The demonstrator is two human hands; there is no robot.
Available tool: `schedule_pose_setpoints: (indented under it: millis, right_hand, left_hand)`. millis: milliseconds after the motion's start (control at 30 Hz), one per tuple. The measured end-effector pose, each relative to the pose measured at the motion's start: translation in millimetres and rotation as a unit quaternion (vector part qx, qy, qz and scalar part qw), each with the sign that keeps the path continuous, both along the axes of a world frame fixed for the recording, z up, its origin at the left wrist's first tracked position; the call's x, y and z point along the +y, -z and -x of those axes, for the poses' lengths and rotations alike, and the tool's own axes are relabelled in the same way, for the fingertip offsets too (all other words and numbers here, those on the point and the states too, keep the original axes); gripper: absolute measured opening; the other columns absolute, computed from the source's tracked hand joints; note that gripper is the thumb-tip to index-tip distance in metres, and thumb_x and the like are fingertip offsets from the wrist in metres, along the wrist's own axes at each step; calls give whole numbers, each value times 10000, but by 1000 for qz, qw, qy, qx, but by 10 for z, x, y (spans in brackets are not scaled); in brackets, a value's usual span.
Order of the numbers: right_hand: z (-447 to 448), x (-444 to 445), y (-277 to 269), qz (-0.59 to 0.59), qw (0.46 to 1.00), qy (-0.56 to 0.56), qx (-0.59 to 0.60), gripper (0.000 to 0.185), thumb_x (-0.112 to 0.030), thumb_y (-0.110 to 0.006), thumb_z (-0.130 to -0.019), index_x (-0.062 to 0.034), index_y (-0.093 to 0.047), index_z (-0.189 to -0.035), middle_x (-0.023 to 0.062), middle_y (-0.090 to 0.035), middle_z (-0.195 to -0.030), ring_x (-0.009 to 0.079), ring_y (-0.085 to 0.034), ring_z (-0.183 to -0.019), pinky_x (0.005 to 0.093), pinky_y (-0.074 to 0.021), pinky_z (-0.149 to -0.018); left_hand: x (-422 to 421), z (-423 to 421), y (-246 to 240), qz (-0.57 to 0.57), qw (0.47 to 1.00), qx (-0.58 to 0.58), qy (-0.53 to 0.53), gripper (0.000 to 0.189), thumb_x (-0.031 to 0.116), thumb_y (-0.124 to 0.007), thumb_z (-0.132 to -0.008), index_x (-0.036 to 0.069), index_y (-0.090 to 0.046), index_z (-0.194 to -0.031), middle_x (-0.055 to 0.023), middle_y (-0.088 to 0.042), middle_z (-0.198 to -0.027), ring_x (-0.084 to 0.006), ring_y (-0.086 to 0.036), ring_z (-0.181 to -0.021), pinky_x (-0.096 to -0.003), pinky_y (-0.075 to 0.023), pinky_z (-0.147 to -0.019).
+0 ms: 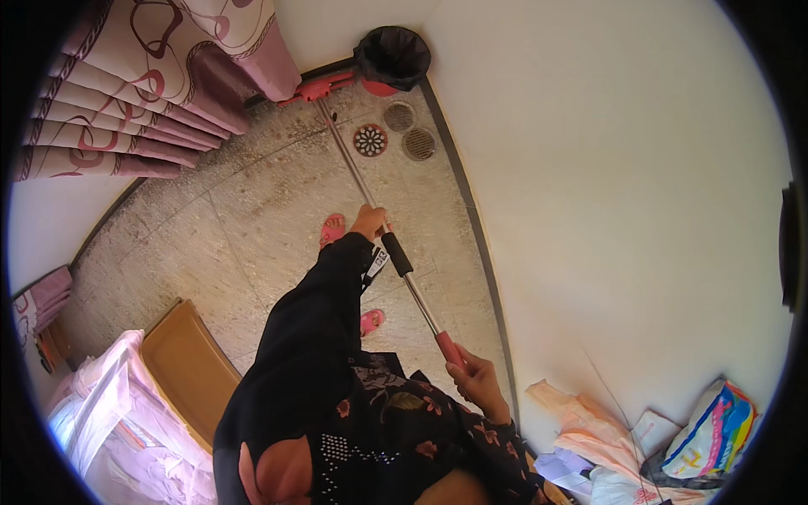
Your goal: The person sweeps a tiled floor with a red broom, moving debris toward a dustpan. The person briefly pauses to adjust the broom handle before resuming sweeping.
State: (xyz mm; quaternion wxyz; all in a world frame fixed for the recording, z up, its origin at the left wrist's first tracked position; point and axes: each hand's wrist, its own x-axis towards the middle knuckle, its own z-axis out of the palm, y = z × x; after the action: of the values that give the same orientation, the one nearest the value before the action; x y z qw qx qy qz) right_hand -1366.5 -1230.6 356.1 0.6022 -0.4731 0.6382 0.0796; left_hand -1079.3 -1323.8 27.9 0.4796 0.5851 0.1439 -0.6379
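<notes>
A floor mop or squeegee with a red head [317,89] and a long metal pole [353,165] reaches from me to the far wall. Its head rests at the foot of that wall, beside the curtain hem. My left hand [369,221] grips the pole just above a black foam sleeve [397,254]. Lower down, my right hand [475,379] is closed around the red end grip [449,349]. A black-lined trash bin [396,58] stands in the corner, close to the mop head.
Patterned curtains [145,95] hang at the left, above the speckled tile floor [252,208]. A decorated round drain cover [370,140] and two round grates [419,144] lie near the right wall. A brown board [186,369] stands lower left. Plastic bags [713,435] are piled lower right.
</notes>
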Motion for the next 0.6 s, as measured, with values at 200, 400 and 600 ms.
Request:
schedule_pose_setpoints:
  millis: [200, 400, 600]
  right_hand:
    - [-200, 259, 213, 24, 989, -144, -21, 509, -205, -700, -856, -1, -548, -1298, 53, -627, -753, 75, -545, -685, 258, -468, -632]
    - [-403, 663, 468, 33, 974, -202, -101, 534, -222, -698, -860, -63, -518, -1337, 141, -688, -948, 136, -612, -801, 279, -498, -767]
    - [-537, 696, 433, 61, 953, -267, -129, 555, -208, -694, -854, -100, -497, -1361, 166, -664, -908, 154, -604, -769, 280, -494, -744]
  left_hand:
    - [1054, -545, 135, 73, 997, -3, -23, 134, 27, -503, -845, -29, -511, -723, -132, -510, -641, -285, -579, -578, -414, -529, -563]
    - [1811, -923, 88, -2, 994, 6, -110, 140, 66, -517, -881, -34, -518, -783, -139, -526, -651, -291, -569, -584, -429, -501, -544]
    - [2114, -1078, 88, 9, 988, 4, -151, 115, 77, -515, -895, -27, -502, -848, -133, -523, -690, -296, -553, -599, -454, -494, -589]
